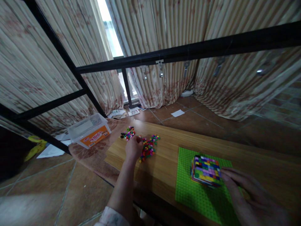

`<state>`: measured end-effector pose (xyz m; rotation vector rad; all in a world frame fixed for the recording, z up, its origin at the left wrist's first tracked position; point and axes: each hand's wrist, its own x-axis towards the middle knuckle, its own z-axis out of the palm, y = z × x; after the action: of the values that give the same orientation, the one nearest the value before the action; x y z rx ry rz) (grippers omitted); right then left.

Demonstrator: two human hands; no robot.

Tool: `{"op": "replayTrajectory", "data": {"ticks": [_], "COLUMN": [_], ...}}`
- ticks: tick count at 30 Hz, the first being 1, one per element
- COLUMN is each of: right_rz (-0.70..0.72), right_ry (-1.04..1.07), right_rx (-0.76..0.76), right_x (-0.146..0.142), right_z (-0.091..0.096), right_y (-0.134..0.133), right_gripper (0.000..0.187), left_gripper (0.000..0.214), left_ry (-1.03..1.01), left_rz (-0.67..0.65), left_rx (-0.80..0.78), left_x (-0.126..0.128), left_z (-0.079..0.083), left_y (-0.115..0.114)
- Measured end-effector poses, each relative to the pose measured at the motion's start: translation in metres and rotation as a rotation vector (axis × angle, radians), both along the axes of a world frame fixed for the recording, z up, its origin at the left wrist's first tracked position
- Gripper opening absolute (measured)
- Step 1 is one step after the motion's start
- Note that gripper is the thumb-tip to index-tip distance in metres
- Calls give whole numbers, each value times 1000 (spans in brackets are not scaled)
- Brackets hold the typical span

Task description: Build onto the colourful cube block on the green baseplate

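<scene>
A block built of many-coloured toy bricks (207,169) stands on the green studded baseplate (185,188), towards the right of the bench. At its right side is my right hand (244,188), thumb and forefinger drawn together against the block's edge; the other fingers are blurred. Over on the left, my left hand (134,147) reaches down to the loose small bricks (148,147) with its fingers curled into a pinch. Whatever lies between those fingertips is hidden. A second little heap of bricks (129,132) lies just beyond that hand.
The wooden board (164,169) spans the bench. A clear plastic box with an orange label (97,138) sits on the brown cloth (113,166) at the left end. Black metal bars (141,64) cross in front of the curtains (152,31). Papers (178,113) lie on the tiled floor.
</scene>
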<state>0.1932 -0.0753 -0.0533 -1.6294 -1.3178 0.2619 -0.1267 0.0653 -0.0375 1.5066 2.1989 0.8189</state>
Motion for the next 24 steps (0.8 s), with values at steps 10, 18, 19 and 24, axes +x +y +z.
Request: {"op": "replayTrajectory", "data": {"ticks": [10, 18, 19, 24], "right_rz": [303, 377, 388, 419], "right_ry": [-91, 185, 200, 224], "right_rx": [229, 206, 209, 217], "right_x": [-49, -65, -65, -70], "right_z": [20, 28, 28, 29], "right_y": [-6, 0, 0, -1], "right_gripper": [19, 18, 16, 15], "left_gripper": [26, 26, 26, 26], "left_ry": [-1203, -1319, -1313, -1312], "left_rz": [-459, -614, -615, -629], "left_rx": [-170, -393, -397, -414], "left_x": [83, 110, 109, 103], "left_z": [31, 38, 37, 35], "left_y": [-65, -77, -77, -77]}}
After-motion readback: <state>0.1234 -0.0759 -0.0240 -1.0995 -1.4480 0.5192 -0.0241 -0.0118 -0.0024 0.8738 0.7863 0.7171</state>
